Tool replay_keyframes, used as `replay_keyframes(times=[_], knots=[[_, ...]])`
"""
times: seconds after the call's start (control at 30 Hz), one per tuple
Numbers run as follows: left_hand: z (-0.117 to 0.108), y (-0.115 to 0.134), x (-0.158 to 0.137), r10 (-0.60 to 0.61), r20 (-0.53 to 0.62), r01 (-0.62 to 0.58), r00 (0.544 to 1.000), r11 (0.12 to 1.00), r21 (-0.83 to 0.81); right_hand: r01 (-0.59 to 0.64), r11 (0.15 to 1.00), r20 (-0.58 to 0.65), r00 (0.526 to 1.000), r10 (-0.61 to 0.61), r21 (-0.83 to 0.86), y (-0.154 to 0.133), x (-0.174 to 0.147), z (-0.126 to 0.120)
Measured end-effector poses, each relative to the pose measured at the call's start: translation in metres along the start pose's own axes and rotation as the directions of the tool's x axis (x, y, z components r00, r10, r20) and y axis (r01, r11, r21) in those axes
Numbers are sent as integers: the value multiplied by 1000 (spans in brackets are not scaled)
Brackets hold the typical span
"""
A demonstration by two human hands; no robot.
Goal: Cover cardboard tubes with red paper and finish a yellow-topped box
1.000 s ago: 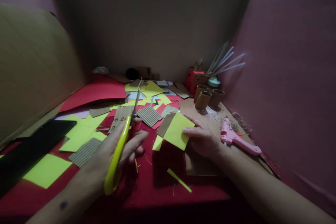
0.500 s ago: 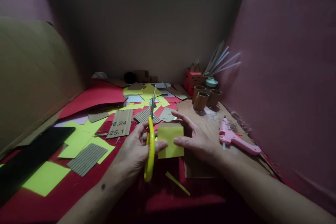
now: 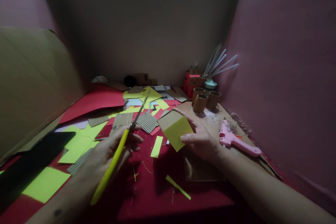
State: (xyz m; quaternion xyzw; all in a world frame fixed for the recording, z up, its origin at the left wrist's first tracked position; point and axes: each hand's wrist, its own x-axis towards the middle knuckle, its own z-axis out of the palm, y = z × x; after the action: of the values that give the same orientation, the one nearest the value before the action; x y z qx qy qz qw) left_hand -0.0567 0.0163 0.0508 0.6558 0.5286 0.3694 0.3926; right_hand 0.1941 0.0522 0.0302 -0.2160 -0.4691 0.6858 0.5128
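Note:
My left hand (image 3: 103, 154) holds a pair of yellow-handled scissors (image 3: 117, 156), blades pointing up and away from me. Its fingertips are curled and hold nothing else that I can see. In my right hand (image 3: 203, 141) is a small cardboard box (image 3: 168, 121), tilted, with yellow paper (image 3: 179, 129) covering one face. The right thumb presses on that yellow face, while the other fingers are mostly hidden behind the box. Below it on the red table surface (image 3: 147, 196) lie a yellow paper piece (image 3: 156, 146) and a thin yellow strip (image 3: 178, 187).
A pink glue gun (image 3: 233, 140) rests at right on a cardboard sheet (image 3: 202, 171), near cardboard tubes (image 3: 201, 103). Yellow paper (image 3: 47, 183), red paper (image 3: 97, 101), corrugated pieces (image 3: 147, 122) and a black flat object (image 3: 36, 162) lie at left and behind.
My left hand has let go of the box and moved left with the scissors. My right hand now holds the box alone, tilted. A yellow paper piece now shows on the table.

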Motion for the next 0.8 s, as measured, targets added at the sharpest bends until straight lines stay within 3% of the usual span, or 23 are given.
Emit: replay_keyframes(times=[0.1, 0.2, 0.27, 0.5, 0.8], knots=[[-13, -7, -12, 150, 0, -139, 989, 917, 374, -14, 1000, -34, 999, 14, 10, 0, 1, -1], [-11, -10, -21, 314, 47, -291, 948, 802, 521, -12, 1000, -66, 998, 13, 9, -1, 1, 1], [-8, -10, -24, 360, 107, -355, 927, 745, 565, -14, 1000, -94, 995, 15, 7, -2, 0, 3], [-3, -10, -21, 342, 123, -340, 932, 702, 626, -20, 1000, -86, 996, 19, -13, -2, 0, 5], [6, -5, -18, 195, 232, -299, 953, 733, 611, -58, 998, -73, 996, 56, -24, 1, 0, 3]])
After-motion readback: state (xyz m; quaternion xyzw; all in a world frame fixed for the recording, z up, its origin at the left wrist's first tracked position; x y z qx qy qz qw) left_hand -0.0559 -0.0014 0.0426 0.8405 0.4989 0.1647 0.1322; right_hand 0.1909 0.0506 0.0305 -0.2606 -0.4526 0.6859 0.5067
